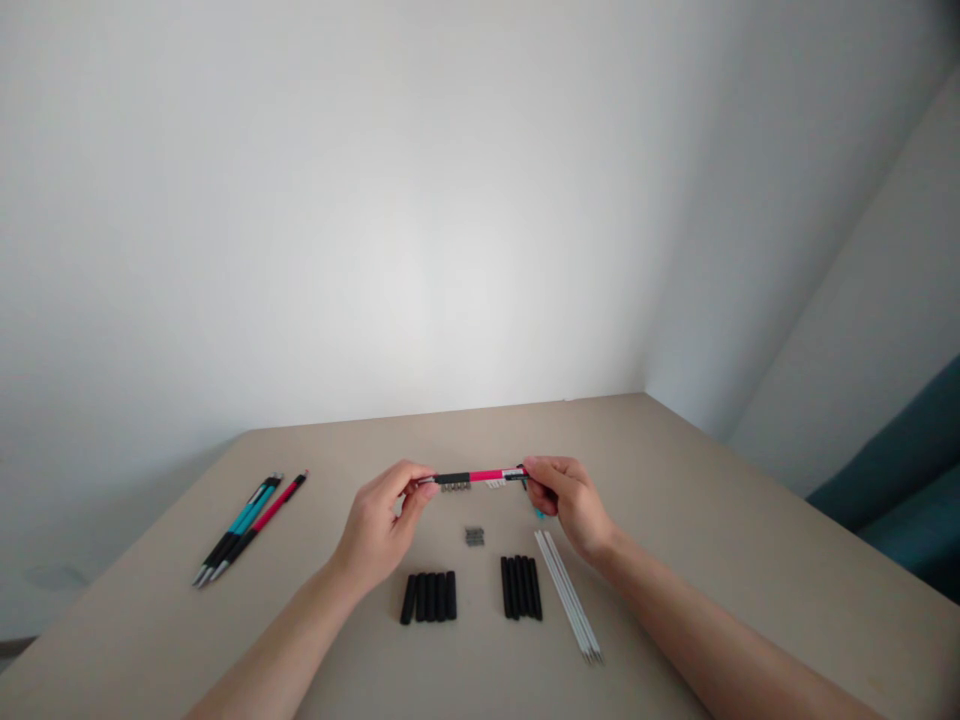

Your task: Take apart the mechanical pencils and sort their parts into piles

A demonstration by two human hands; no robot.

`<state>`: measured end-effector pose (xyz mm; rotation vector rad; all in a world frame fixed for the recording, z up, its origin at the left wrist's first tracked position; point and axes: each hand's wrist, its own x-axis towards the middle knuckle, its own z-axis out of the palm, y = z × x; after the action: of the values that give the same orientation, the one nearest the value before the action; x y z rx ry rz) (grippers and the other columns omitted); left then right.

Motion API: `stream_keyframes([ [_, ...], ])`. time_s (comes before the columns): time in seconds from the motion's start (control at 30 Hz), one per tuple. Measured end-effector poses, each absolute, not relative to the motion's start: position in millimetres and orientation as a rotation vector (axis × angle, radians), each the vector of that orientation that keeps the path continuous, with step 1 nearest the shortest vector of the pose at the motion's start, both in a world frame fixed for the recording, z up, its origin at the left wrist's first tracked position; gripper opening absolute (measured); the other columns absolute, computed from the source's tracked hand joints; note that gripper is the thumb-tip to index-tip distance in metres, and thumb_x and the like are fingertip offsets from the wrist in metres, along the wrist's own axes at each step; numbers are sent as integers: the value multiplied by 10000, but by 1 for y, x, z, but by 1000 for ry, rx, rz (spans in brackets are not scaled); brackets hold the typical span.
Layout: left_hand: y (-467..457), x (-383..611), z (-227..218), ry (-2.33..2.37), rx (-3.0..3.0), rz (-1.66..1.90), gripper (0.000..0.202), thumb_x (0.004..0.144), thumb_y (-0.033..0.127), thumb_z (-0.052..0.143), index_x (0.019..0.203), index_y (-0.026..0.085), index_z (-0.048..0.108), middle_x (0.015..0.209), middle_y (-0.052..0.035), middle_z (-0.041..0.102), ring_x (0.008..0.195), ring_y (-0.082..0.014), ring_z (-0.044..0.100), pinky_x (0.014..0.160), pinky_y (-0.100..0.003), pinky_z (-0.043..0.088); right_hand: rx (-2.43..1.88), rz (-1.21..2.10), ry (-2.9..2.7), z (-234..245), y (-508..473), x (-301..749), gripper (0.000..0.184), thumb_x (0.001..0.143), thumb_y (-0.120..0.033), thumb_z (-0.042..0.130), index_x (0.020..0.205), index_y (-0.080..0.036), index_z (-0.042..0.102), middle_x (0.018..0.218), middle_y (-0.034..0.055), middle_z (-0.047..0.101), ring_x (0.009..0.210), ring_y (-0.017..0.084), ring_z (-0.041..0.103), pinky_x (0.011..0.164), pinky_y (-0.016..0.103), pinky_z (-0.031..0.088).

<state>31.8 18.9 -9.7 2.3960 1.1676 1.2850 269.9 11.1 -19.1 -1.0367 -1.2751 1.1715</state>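
Observation:
A pink and black ballpoint pen (486, 476) is held level above the table between my two hands. The fingers of my left hand (384, 515) pinch its tip end, next to the black grip. At the other end, my right hand (571, 500) closes on the top of the pen and hides part of it. Behind and below the pen, small metal tips (456, 488) and small white pieces (496, 484) show in part. Something black and blue (538, 514) is mostly covered by my right hand.
Small springs (475, 537) lie mid-table. Nearer are black rubber grips (430, 598), several black tubes (521, 588) and white pen refills (570, 598). Blue pens (244, 520) and another pink pen (262, 522) lie at the left. A wall (450, 200) rises behind the table (360, 650).

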Motion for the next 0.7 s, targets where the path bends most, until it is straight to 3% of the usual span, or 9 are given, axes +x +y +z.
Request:
stream_keyframes([
  [0.43,25,27,-14,1335,2282,1428,176,859,301,527,880,179,652,742,-21,670,647,-137,594,639,-247,478,-1030,1178,-1217,-19,13,271,460,764,-472,532,429,-198,375,370,-52,312,382,74,234,442,272,156],
  [0.7,42,19,-32,1258,2397,1054,234,847,189,498,887,220,727,796,-30,725,694,-164,657,672,-290,521,-1030,1179,-1201,-18,12,271,453,753,-467,539,429,-199,371,368,-55,303,379,72,231,434,267,154],
])
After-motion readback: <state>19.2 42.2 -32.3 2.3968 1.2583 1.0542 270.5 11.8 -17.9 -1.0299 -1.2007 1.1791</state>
